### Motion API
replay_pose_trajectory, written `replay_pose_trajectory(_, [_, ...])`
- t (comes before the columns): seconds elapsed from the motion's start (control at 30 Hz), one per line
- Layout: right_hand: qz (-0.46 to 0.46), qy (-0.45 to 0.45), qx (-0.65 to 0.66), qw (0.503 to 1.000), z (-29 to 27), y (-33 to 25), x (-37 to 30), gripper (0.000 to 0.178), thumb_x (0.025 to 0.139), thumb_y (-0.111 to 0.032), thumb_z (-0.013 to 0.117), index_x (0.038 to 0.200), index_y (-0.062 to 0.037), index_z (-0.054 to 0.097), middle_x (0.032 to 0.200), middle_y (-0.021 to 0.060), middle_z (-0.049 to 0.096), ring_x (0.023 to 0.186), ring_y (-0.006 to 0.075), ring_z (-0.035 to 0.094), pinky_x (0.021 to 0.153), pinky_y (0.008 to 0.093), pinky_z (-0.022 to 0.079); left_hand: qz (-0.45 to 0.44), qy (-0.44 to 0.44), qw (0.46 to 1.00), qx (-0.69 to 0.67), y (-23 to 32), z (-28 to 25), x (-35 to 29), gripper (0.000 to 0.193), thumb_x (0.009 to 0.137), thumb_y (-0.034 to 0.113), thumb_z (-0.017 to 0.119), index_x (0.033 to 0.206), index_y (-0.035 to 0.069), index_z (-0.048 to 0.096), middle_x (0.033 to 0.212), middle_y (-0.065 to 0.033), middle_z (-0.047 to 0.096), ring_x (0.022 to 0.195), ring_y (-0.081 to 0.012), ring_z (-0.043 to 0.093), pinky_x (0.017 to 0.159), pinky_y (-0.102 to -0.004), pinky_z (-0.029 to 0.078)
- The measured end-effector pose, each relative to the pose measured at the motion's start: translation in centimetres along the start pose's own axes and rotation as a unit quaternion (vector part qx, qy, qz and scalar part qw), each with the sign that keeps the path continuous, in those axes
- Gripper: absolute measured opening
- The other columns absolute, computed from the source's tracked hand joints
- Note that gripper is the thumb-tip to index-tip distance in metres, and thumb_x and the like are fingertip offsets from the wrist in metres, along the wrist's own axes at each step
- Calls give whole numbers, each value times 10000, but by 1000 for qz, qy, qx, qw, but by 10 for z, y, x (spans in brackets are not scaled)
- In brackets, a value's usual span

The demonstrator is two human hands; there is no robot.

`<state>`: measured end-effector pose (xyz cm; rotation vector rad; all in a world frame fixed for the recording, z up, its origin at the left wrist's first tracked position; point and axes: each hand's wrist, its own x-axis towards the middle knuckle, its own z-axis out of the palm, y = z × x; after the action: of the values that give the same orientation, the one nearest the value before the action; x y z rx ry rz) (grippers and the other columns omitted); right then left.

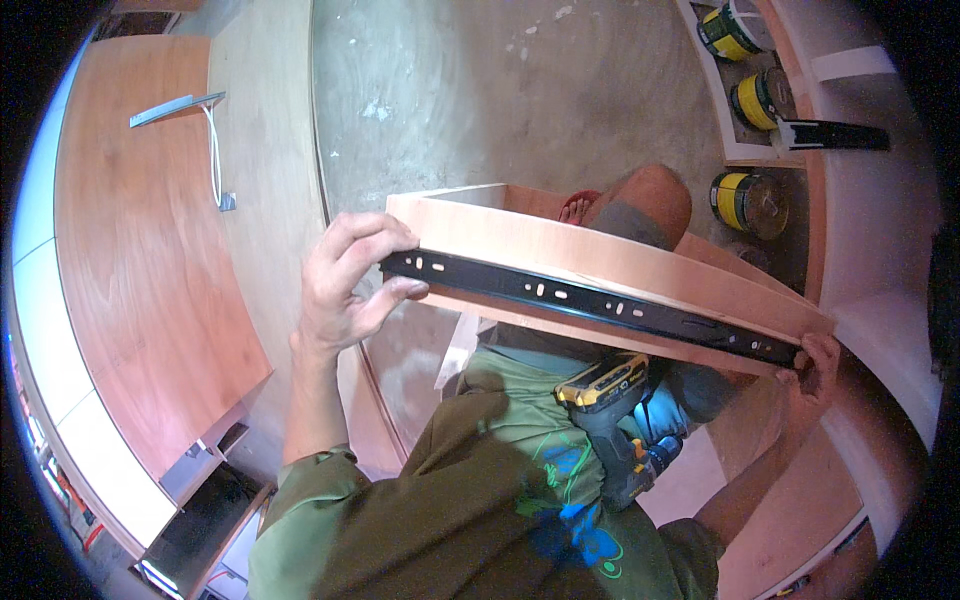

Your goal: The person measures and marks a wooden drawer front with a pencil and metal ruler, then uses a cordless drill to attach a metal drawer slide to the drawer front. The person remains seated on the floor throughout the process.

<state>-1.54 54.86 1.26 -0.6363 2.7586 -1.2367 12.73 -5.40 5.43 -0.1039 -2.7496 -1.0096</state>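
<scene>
A long black metal drawer slide (570,300) with slotted holes lies along the side of a pale wooden drawer box (600,248), which rests tilted across my lap. At the slide's left end, my left hand (345,280) is closed, fingers over the box's edge and thumb beneath the rail. Gripping the far right end is my right hand (818,375), its fingers partly hidden behind the corner. A yellow and black cordless drill (610,420) lies on my lap just below the box, its chuck end toward the right.
Several yellow and black tubs (750,203) stand along the right, by open cabinet frames. A second black rail (835,134) juts from the cabinet there. On the left is a large reddish wooden panel (140,240), with a light strip and white cable (213,150) on it.
</scene>
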Motion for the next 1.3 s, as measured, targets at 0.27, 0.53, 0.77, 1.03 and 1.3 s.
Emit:
replay_pose_trajectory(0.27, [10, 8, -5, 1000, 6, -20, 7, 477, 713, 16, 848, 1157, -72, 701, 1273, 98, 597, 1103, 216, 587, 869, 313, 519, -3, 17, 1000, 0, -9, 6, -5, 467, 663, 157, 905, 1071, 45, 709, 1035, -87, 702, 885, -231, 661, 730, -349, 519])
replay_pose_trajectory(0.53, [27, -2, 1, 1000, 5, -26, 8, 422, 776, -100, 847, 1170, -79, 695, 1261, 84, 596, 1065, 203, 575, 864, 316, 490, -18, 1, 1000, -4, -5, 2, 0, 442, 671, 154, 891, 1051, 31, 702, 1019, -90, 711, 873, -242, 647, 745, -356, 512])
replay_pose_trajectory(0.77, [30, -2, -80, 996, 0, -21, 12, 396, 851, -155, 806, 1216, -69, 678, 1309, 87, 603, 1175, 245, 579, 982, 373, 485, -22, -16, 1000, -3, -6, 1, 5, 421, 709, 140, 870, 1067, 12, 691, 1020, -110, 701, 919, -268, 647, 780, -360, 528])
replay_pose_trajectory(1.03, [40, 13, -45, 998, 11, -31, 34, 355, 927, -158, 748, 1254, -45, 667, 1341, 107, 634, 1320, 278, 543, 1163, 395, 388, -42, -20, 997, -54, -8, 2, 16, 338, 799, 119, 828, 1074, -15, 683, 1006, -110, 698, 886, -228, 645, 794, -329, 517])
replay_pose_trajectory(1.3, [51, 30, -6, 998, 8, -12, 26, 370, 910, -109, 766, 1256, -30, 661, 1340, 102, 628, 1313, 276, 548, 1164, 399, 390, -36, -22, 998, -57, -6, 2, 16, 341, 773, 86, 838, 1071, 2, 696, 1002, -97, 703, 891, -204, 662, 800, -319, 524])
